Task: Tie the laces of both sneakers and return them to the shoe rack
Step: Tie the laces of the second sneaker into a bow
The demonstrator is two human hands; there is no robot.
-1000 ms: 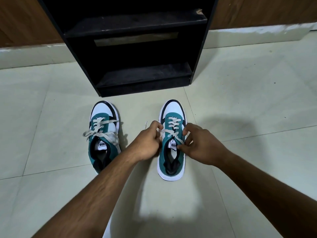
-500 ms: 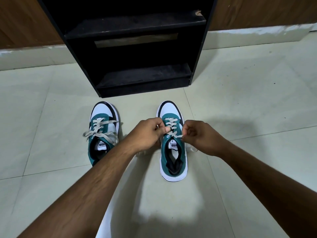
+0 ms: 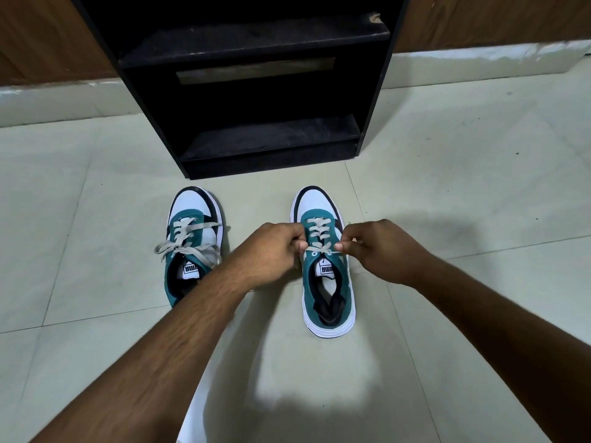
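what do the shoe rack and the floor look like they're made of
The shoe rack: probably laminated board, matte black, judging by its flat panels, square edges and a chipped shelf corner showing a lighter core. The floor: pale glazed tile, likely ceramic, given the straight grout lines and soft sheen.

We see both hands (image 3: 271, 251) (image 3: 377, 247) drawn apart, seemingly pulling the beige lace ends (image 3: 321, 249) taut across the teal-and-white right sneaker (image 3: 326, 282), mid-frame.

- Two sneakers sit on the floor (image 3: 447, 174) just before the shoe rack (image 3: 256, 91).
- Left sneaker (image 3: 192, 238) lies beside right sneaker (image 3: 326, 260), apart.
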